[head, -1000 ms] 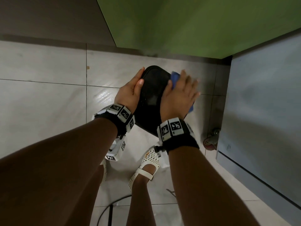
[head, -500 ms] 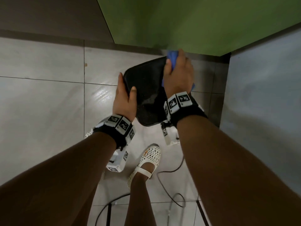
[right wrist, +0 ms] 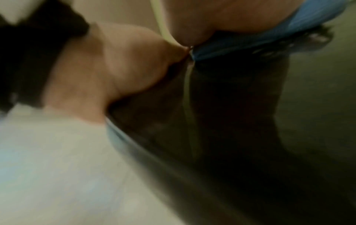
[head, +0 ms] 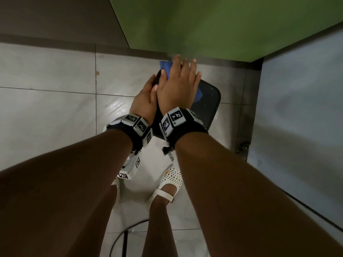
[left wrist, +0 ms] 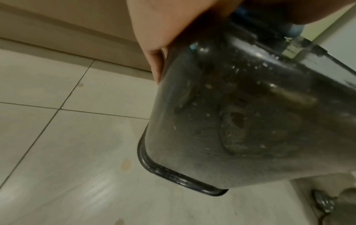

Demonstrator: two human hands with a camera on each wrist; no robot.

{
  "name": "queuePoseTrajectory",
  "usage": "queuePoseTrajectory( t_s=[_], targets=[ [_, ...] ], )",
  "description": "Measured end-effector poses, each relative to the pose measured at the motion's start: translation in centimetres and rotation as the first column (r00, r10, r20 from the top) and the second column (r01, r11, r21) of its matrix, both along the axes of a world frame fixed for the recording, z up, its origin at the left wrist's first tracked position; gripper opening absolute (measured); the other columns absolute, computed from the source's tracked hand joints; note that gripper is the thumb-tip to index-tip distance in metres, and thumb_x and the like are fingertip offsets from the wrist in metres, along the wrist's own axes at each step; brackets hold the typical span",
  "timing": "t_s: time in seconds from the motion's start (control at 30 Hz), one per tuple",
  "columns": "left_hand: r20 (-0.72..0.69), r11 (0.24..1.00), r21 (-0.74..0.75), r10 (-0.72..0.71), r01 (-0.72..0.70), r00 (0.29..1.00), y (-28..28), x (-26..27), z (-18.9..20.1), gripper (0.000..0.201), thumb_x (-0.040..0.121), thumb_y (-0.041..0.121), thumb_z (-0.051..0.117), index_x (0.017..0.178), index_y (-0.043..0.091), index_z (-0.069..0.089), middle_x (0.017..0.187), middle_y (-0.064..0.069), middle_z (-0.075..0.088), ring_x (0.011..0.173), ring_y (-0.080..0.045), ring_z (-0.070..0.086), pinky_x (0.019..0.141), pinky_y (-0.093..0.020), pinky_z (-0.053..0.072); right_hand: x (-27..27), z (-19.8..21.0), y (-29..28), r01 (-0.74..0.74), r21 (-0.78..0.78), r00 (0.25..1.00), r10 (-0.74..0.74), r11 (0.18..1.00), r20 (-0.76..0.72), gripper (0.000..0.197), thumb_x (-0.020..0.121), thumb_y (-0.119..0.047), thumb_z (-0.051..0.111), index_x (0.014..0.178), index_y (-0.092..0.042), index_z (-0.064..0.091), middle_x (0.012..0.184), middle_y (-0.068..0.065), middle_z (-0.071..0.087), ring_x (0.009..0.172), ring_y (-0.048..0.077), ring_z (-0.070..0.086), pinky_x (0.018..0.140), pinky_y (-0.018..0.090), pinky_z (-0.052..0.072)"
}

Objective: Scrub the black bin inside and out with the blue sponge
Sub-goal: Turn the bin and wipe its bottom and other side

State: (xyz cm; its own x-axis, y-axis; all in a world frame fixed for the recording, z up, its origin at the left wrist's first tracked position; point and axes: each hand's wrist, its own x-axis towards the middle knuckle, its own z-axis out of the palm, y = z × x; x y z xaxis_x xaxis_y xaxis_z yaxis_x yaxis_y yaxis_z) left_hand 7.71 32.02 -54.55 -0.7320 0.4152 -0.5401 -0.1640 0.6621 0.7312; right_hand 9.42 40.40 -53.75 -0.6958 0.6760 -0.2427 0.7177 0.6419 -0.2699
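The black bin (head: pixel 209 106) hangs tilted above the tiled floor, wet with droplets, its rim (left wrist: pixel 173 175) pointing down toward the floor. My left hand (head: pixel 146 101) grips the bin's left side, thumb on its upper face. My right hand (head: pixel 178 84) lies flat with fingers spread straight, pressing the blue sponge (head: pixel 165 66) onto the bin's upper face close to the left hand. The sponge (right wrist: pixel 250 41) shows under the palm in the blurred right wrist view. The bin's inside is hidden.
A green panel (head: pixel 222 25) stands just beyond the bin. A grey cabinet (head: pixel 300 108) closes the right side, with a caster (head: pixel 243 145) at its foot. My white shoes (head: pixel 170 182) and a black cable (head: pixel 118 240) are on the floor below.
The bin has turned so its dark face now shows to the right. My right hand slid the sponge leftward across the bin, ending next to the left hand.
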Motion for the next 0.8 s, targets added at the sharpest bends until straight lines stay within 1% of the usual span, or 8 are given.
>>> queuePoseTrajectory(
  t_s=[0.17,0.33,0.4,0.53,0.57,0.63,0.73,0.8],
  targets=[
    [0.016,0.998,-0.047,0.033,-0.033,0.999,0.0,0.0,0.1,0.045,0.098,0.037,0.029,0.142,0.025,0.030,0.138,-0.005,0.051,0.125,-0.023,0.048,0.095,-0.019,0.032,1.4,-0.3,0.7,0.136,-0.003,0.989,-0.136,0.991,-0.061,0.056,0.097,-0.036,0.037,0.145,-0.010,0.025,0.151,0.016,0.026,0.143,0.032,0.011,0.116,0.046,0.006],
    [0.018,0.998,-0.060,0.024,-0.023,1.000,-0.1,-0.1,0.1,0.045,0.098,0.039,0.028,0.141,0.027,0.030,0.139,-0.002,0.050,0.127,-0.021,0.047,0.095,-0.019,0.030,4.8,-0.2,3.0,0.237,0.099,0.971,-0.240,0.966,0.016,0.053,0.099,-0.039,0.029,0.145,-0.014,0.023,0.152,0.015,0.024,0.143,0.032,0.010,0.116,0.046,0.005],
    [0.008,0.998,-0.059,0.020,-0.020,1.000,0.0,0.0,0.2,0.045,0.098,0.038,0.027,0.141,0.027,0.031,0.139,-0.002,0.050,0.127,-0.021,0.047,0.094,-0.019,0.030,5.1,0.0,3.4,0.404,0.078,0.912,-0.408,0.912,0.042,0.054,0.099,-0.039,0.028,0.146,-0.015,0.020,0.154,0.014,0.019,0.144,0.031,0.006,0.116,0.046,0.004],
    [-0.032,0.999,-0.052,-0.009,0.008,0.999,-0.1,-0.1,0.3,0.043,0.099,0.036,0.027,0.141,0.032,0.029,0.134,-0.003,0.054,0.121,-0.024,0.052,0.092,-0.020,0.034,3.0,0.2,3.3,0.723,0.004,0.688,-0.722,0.690,0.076,0.056,0.099,-0.037,0.029,0.148,-0.014,0.012,0.155,0.014,0.014,0.143,0.033,0.001,0.115,0.046,0.003],
    [-0.041,0.999,-0.052,-0.016,0.014,0.999,-0.2,-0.1,0.3,0.042,0.099,0.036,0.027,0.141,0.034,0.029,0.134,-0.003,0.055,0.119,-0.025,0.054,0.090,-0.019,0.034,2.6,0.3,3.1,0.722,0.013,0.689,-0.720,0.692,0.080,0.056,0.100,-0.036,0.029,0.148,-0.014,0.012,0.155,0.014,0.014,0.143,0.034,0.001,0.115,0.046,0.003],
    [-0.063,0.999,-0.047,-0.023,0.020,0.998,-0.2,-0.1,0.2,0.042,0.099,0.035,0.027,0.141,0.036,0.028,0.132,-0.004,0.057,0.116,-0.025,0.056,0.088,-0.019,0.036,2.5,0.3,2.7,0.620,0.044,0.780,-0.621,0.784,0.076,0.055,0.100,-0.036,0.028,0.148,-0.013,0.012,0.155,0.013,0.016,0.143,0.034,0.001,0.115,0.046,0.002],
    [-0.068,0.998,-0.050,-0.031,0.028,0.997,-0.3,-0.2,0.1,0.042,0.098,0.037,0.027,0.140,0.040,0.027,0.128,-0.005,0.060,0.110,-0.026,0.059,0.087,-0.022,0.041,2.0,0.3,1.6,0.346,0.034,0.936,-0.347,0.938,0.062,0.054,0.099,-0.037,0.028,0.146,-0.013,0.018,0.154,0.011,0.021,0.143,0.031,0.006,0.115,0.048,0.003],
    [-0.049,0.999,-0.031,-0.021,0.019,0.999,-0.2,-0.2,0.0,0.041,0.097,0.042,0.026,0.138,0.043,0.029,0.125,-0.004,0.062,0.107,-0.024,0.061,0.091,-0.027,0.046,0.9,0.5,0.6,0.179,-0.008,0.984,-0.179,0.984,-0.012,0.053,0.097,-0.040,0.033,0.144,-0.016,0.027,0.150,0.009,0.030,0.142,0.029,0.013,0.115,0.047,0.006]
  ],
)
